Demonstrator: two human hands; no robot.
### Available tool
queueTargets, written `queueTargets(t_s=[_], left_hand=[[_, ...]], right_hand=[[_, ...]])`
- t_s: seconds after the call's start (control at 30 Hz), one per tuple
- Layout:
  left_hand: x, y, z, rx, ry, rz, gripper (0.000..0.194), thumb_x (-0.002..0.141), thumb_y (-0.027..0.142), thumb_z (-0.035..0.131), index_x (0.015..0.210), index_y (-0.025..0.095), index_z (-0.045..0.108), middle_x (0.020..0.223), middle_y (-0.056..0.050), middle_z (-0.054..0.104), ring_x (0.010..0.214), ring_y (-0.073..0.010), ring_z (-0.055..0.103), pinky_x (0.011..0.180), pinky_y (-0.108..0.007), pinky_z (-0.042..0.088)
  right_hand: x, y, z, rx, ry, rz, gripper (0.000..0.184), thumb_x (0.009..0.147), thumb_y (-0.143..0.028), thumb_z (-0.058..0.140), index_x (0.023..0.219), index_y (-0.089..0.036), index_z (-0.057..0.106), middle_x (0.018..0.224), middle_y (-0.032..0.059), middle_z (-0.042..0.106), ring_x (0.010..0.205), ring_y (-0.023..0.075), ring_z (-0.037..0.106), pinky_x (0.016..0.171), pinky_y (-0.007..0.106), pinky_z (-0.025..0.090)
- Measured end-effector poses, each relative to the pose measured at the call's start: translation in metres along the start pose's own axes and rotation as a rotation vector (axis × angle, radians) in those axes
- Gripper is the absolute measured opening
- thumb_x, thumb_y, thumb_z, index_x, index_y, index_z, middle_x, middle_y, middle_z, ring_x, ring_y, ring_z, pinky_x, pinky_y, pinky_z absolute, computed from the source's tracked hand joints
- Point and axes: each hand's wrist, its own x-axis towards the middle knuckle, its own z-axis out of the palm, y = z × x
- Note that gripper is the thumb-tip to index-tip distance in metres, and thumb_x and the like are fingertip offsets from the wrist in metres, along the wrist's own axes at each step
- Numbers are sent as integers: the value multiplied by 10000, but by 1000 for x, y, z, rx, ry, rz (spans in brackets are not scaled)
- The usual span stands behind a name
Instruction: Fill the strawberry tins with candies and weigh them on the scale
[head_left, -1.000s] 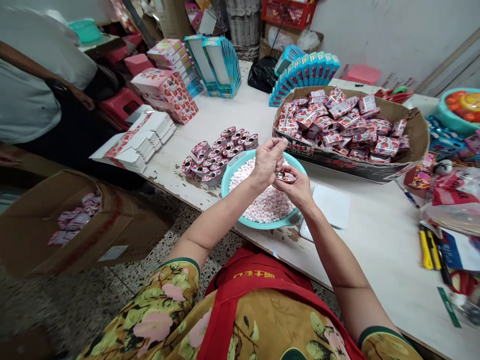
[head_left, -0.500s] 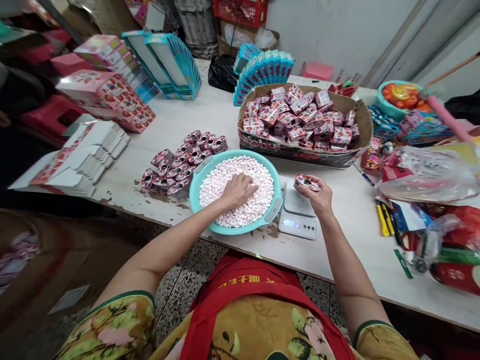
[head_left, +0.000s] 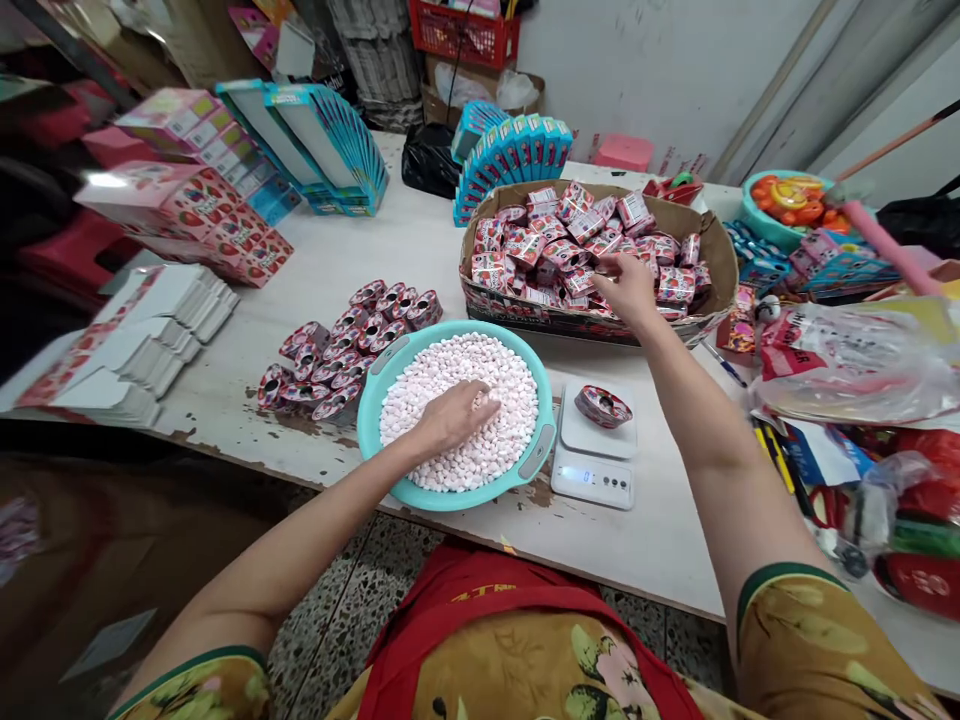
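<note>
My left hand (head_left: 450, 415) lies nearest me in the teal bowl (head_left: 373, 395), fingers curled loosely into the small pink-white candies (head_left: 480, 375); whether they pinch any I cannot tell. Just right of the bowl, a little red tin (head_left: 602, 406) sits on the white scale (head_left: 594, 462). Farther off, my right hand (head_left: 628, 287) reaches into the cardboard box (head_left: 709, 250), fingers spread on the red packets (head_left: 570, 235).

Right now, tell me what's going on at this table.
A person is packing candy. The left hand is dug into the pink and white candies in the teal basin. The right hand reaches into the cardboard box of red packs. One small container sits on the scale.
</note>
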Motion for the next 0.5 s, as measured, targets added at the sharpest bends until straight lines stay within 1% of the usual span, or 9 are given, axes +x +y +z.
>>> queueTargets(t_s=[0.03, 0.1, 0.17, 0.23, 0.27, 0.33, 0.37, 0.43, 0.5], left_hand=[[-1, 1, 0, 31, -5, 6, 581, 1003, 588, 392, 1379, 184, 574, 1333, -162, 653, 1217, -337, 619, 970, -440, 491], [-2, 3, 2, 132, -18, 11, 623, 971, 564, 475, 1444, 164, 534, 1342, -189, 626, 1226, -366, 605, 953, -462, 503], [-1, 4, 6, 205, -22, -2, 569, 962, 492, 505, 1428, 167, 549, 1334, -188, 617, 1217, -371, 607, 911, -458, 522], [4, 2, 9, 248, 0, -42, 501, 958, 416, 507, 1394, 179, 570, 1339, -179, 613, 1208, -366, 614, 873, -446, 533], [8, 0, 11, 256, 14, -63, 478, 954, 386, 507, 1383, 186, 576, 1340, -173, 615, 1198, -361, 622, 864, -440, 536], [17, -7, 13, 242, 47, -95, 450, 936, 336, 529, 1361, 199, 588, 1330, -158, 630, 1163, -346, 643, 878, -431, 532], [21, -11, 14, 212, 69, -109, 436, 918, 313, 551, 1337, 204, 602, 1313, -148, 645, 1143, -337, 653, 894, -427, 528], [28, -19, 15, 88, 131, -136, 383, 856, 284, 618, 1230, 207, 649, 1214, -119, 691, 1084, -319, 668, 914, -415, 519], [31, -27, 12, -153, 217, -189, 295, 781, 289, 681, 1064, 204, 674, 1004, -73, 713, 958, -285, 674, 869, -391, 525]], right_hand=[[21, -3, 13, -69, -55, -17, 449, 800, -272, 744, 1213, -101, 700, 1203, 178, 715, 1120, 326, 667, 1054, 520, 513], [49, -9, 40, -184, -159, -46, 533, 792, -258, 787, 1276, -72, 661, 1346, 220, 647, 1255, 350, 613, 1120, 534, 463], [64, -12, 62, -242, -219, -47, 505, 888, -357, 715, 1244, -7, 642, 1431, 229, 576, 1347, 323, 560, 1164, 467, 406], [70, -11, 77, -250, -187, -20, 474, 975, -393, 586, 1157, 43, 626, 1435, 203, 564, 1372, 267, 533, 1172, 408, 353], [73, -9, 81, -227, -127, -4, 383, 917, -280, 742, 1152, -7, 612, 1434, 217, 596, 1336, 251, 542, 1174, 472, 374], [77, -4, 81, -224, -103, 45, 463, 827, -34, 791, 1204, -11, 522, 1435, 239, 600, 1287, 167, 541, 1209, 494, 313], [78, -1, 78, -231, -104, 71, 508, 806, 32, 777, 1217, -11, 481, 1422, 250, 607, 1243, 134, 547, 1206, 486, 315], [77, 2, 65, -203, -73, 113, 464, 859, 17, 709, 1226, -1, 427, 1377, 224, 628, 1150, 71, 556, 1165, 363, 358], [67, 1, 44, -21, -25, 54, 428, 913, -34, 650, 1256, -22, 395, 1326, 169, 656, 1020, 30, 550, 1029, 219, 446]])
